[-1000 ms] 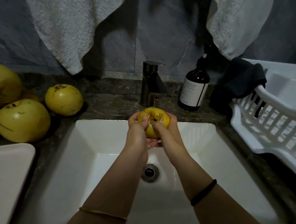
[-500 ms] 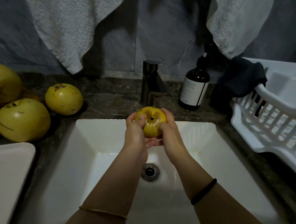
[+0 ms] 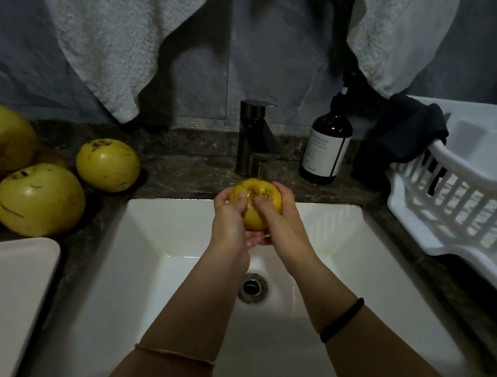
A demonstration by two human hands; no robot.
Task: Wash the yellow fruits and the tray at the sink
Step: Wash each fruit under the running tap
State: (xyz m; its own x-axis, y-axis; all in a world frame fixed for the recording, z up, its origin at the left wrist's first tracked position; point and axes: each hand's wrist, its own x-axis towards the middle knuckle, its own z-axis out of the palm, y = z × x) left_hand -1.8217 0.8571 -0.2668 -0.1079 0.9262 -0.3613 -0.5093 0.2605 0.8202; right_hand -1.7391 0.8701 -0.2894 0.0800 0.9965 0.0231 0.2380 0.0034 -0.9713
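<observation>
yellow fruit (image 3: 257,210) gripped between left hand (image 3: 230,220), right hand (image 3: 280,219)

the yellow fruit (image 3: 254,219) has been rolled between the hands: its brown-marked dimple, facing the camera 0.5 s ago, now tips up toward the tap (image 3: 257,137). the right hand (image 3: 286,223) has slid its thumb back onto the front, just beside the left hand (image 3: 228,226) thumb.

Between my left hand (image 3: 229,220) and right hand (image 3: 284,222) the fruit (image 3: 254,219) is yellow, flecked brown; beneath them the sink (image 3: 175,226) is white
</observation>
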